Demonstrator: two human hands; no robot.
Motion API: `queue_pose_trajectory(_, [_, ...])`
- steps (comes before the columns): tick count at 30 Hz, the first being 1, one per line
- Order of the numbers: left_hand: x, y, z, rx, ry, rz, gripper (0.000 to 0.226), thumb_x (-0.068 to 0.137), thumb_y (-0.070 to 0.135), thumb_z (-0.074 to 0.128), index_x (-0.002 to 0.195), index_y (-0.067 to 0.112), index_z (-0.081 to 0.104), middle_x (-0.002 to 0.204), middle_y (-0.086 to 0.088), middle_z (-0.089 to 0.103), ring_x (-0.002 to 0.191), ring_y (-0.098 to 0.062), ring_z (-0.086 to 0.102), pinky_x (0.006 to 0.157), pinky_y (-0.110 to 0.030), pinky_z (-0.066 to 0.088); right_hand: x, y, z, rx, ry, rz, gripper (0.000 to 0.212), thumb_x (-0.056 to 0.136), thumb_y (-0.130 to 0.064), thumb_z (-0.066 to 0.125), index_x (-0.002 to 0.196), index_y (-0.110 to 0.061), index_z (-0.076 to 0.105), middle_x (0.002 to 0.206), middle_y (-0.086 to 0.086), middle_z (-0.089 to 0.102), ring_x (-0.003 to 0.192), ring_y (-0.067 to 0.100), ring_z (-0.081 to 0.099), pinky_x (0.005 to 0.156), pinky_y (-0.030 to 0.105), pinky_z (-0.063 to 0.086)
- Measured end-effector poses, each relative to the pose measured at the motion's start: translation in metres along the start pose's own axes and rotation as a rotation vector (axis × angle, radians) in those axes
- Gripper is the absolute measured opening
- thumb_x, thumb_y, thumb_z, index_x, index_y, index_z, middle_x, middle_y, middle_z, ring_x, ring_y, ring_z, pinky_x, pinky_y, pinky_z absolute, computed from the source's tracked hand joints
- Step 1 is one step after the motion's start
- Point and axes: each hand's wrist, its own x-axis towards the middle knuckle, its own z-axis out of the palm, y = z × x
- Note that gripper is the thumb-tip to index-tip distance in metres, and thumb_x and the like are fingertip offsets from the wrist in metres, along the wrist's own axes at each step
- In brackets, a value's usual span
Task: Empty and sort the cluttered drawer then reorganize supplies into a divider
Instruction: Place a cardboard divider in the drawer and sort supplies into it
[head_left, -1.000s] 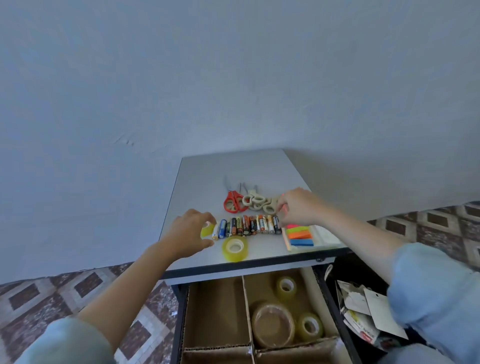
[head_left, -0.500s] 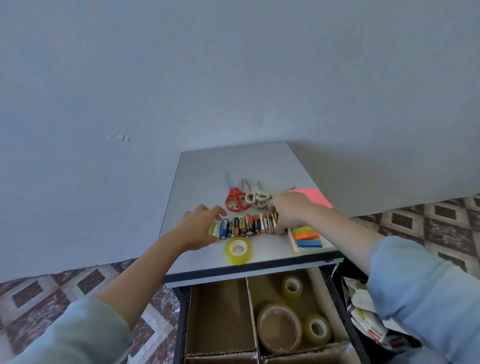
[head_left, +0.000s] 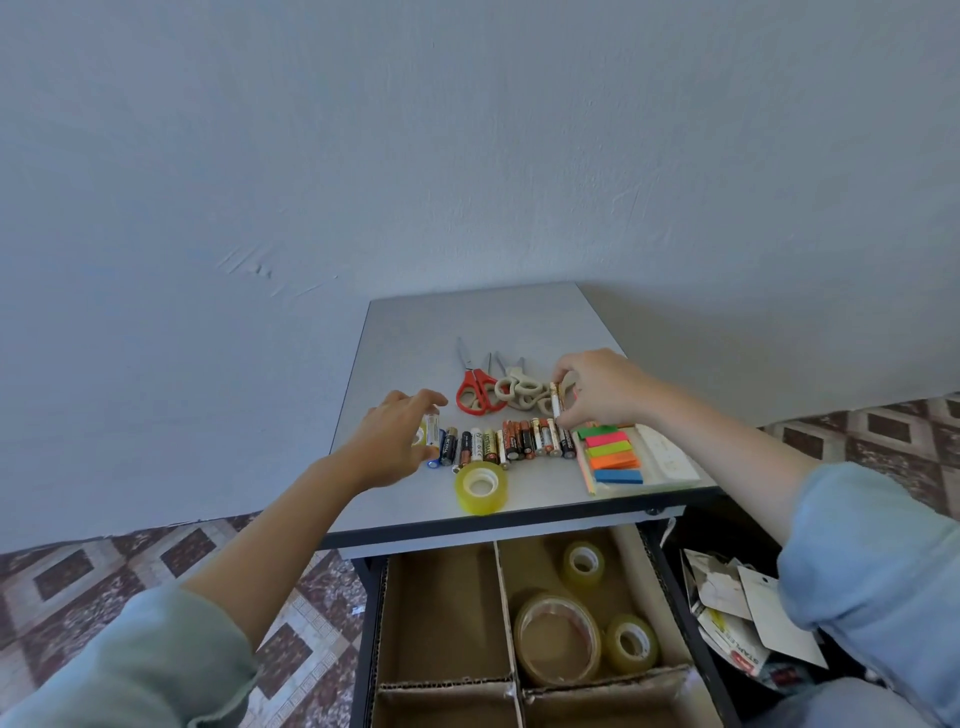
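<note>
A row of several batteries lies across the grey table top. At the row's left end my left hand grips a white and yellow battery. My right hand pinches a pale battery, held just above the row's right end. Below the table edge the open drawer holds a cardboard divider. Its right compartment contains three tape rolls, the largest in the middle; the left compartment shows bare cardboard.
Red scissors and beige scissors lie behind the batteries. A yellow tape roll sits near the front edge. Coloured sticky tabs lie on a white pad at the right. Loose papers fill a dark bin beside the drawer.
My right hand has lifted a battery off the right end of the row. My left hand has closed round the leftmost battery. The pink pad behind my right hand is now hidden.
</note>
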Motion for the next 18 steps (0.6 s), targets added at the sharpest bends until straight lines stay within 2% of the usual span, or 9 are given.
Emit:
queue_pose_trajectory(4, [-0.015, 0.010, -0.006, -0.199, 0.086, -0.013, 0.051, 0.087, 0.014, 0.063, 0.132, 0.016, 0.039, 0.133, -0.004, 0.051, 0.115, -0.018, 0.051, 0.094, -0.026, 0.041, -0.020, -0.004, -0.001, 0.369, 0.043, 0.014, 0.044, 0.075, -0.016, 0.077, 0.113, -0.012, 0.057, 0.072, 0.001, 0.059, 0.057, 0.011, 0.049, 0.057, 0.026, 0.040])
queue_pose_trajectory(6, [-0.027, 0.016, -0.010, -0.300, 0.124, -0.022, 0.048, 0.087, 0.011, 0.063, 0.130, 0.016, 0.041, 0.131, -0.001, 0.050, 0.103, -0.013, 0.053, 0.083, -0.013, 0.043, -0.036, -0.010, 0.000, 0.590, 0.006, 0.028, 0.041, 0.078, -0.010, 0.074, 0.113, -0.014, 0.055, 0.068, 0.003, 0.063, 0.050, 0.011, 0.054, 0.052, 0.025, 0.046])
queue_pose_trajectory(8, [-0.044, 0.023, -0.013, -0.423, 0.156, -0.058, 0.043, 0.087, 0.008, 0.063, 0.125, 0.018, 0.046, 0.123, 0.003, 0.051, 0.097, -0.009, 0.053, 0.071, -0.005, 0.043, -0.054, -0.017, 0.004, 0.914, -0.055, 0.054, 0.044, 0.079, 0.002, 0.069, 0.117, -0.011, 0.051, 0.067, 0.007, 0.065, 0.049, 0.014, 0.058, 0.050, 0.025, 0.051])
queue_pose_trajectory(10, [-0.066, 0.030, -0.010, -0.650, 0.164, -0.127, 0.033, 0.086, 0.006, 0.063, 0.114, 0.020, 0.054, 0.116, 0.004, 0.057, 0.095, -0.009, 0.057, 0.073, -0.007, 0.047, -0.072, -0.025, 0.011, 1.291, -0.142, 0.099, 0.046, 0.080, 0.012, 0.061, 0.118, -0.009, 0.049, 0.069, 0.013, 0.067, 0.050, 0.018, 0.063, 0.050, 0.026, 0.054])
queue_pose_trajectory(12, [-0.093, 0.036, 0.000, -0.895, 0.122, -0.200, 0.026, 0.085, 0.006, 0.064, 0.106, 0.022, 0.060, 0.112, 0.003, 0.064, 0.097, -0.008, 0.063, 0.085, -0.017, 0.050, -0.089, -0.031, 0.024, 1.541, -0.225, 0.147, 0.042, 0.080, 0.017, 0.053, 0.112, -0.011, 0.051, 0.072, 0.016, 0.068, 0.054, 0.020, 0.066, 0.052, 0.027, 0.056])
queue_pose_trajectory(15, [-0.136, 0.042, 0.027, -1.160, 0.005, -0.292, 0.032, 0.080, 0.010, 0.070, 0.110, 0.018, 0.063, 0.110, 0.003, 0.070, 0.102, -0.008, 0.065, 0.086, -0.019, 0.051, -0.114, -0.036, 0.054, 1.669, -0.357, 0.210, 0.043, 0.078, 0.019, 0.051, 0.109, -0.010, 0.053, 0.078, 0.020, 0.068, 0.061, 0.023, 0.069, 0.054, 0.027, 0.057])
queue_pose_trajectory(18, [-0.172, 0.047, 0.059, -1.361, -0.085, -0.408, 0.042, 0.069, 0.015, 0.078, 0.109, 0.010, 0.066, 0.110, 0.005, 0.070, 0.102, -0.014, 0.066, 0.083, -0.022, 0.051, -0.135, -0.040, 0.088, 1.612, -0.463, 0.262, 0.046, 0.073, 0.009, 0.062, 0.114, -0.008, 0.053, 0.084, 0.020, 0.069, 0.064, 0.024, 0.069, 0.056, 0.027, 0.057])
